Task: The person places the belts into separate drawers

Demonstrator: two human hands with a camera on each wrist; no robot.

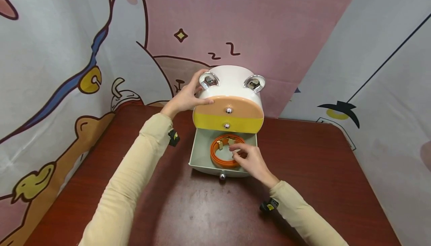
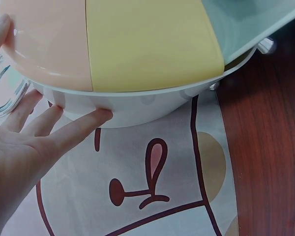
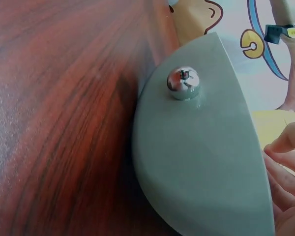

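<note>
A small cabinet (image 1: pixel 235 85) with a white rounded shell, silver ring-shaped ears and peach and yellow upper drawers stands on the table. Its grey-green bottom drawer (image 1: pixel 201 152) is pulled out. Inside lies a coiled orange belt (image 1: pixel 214 155) with gold-coloured metal fittings. My left hand (image 1: pixel 186 97) steadies the cabinet, thumb on the peach front and spread, fairly straight fingers against the white side (image 2: pixel 137 109). Over the belt's right part hovers my right hand (image 1: pixel 250 162), fingers loosely bent. In the right wrist view, the drawer front (image 3: pixel 206 147) hides part of that hand.
The dark red-brown table (image 1: pixel 309 163) extends on both sides of the cabinet. Behind it hangs a cartoon-printed cloth (image 1: pixel 286 25). A round silver knob (image 1: pixel 222 176) sticks out of the bottom drawer's front.
</note>
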